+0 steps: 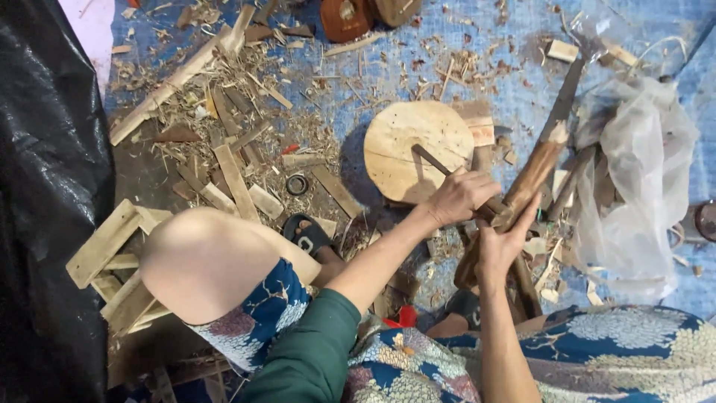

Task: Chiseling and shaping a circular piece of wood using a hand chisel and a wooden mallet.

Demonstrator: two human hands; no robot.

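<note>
Tool handle (431,159) vanishes under left hand (459,195); its working end hidden. Lower end of wood piece (522,186) masked by right hand (501,242) and legs. Brown objects (365,13) cut off at top edge. Round item (706,220) cropped at right edge, blurred. Contents of plastic bag (634,172) indistinct.

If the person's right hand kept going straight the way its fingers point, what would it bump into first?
The right hand already grips the brown wooden piece, fingers pointing up and right. Further along that line, it would probably meet the crumpled clear plastic sheet, though depth is hard to judge.
</note>
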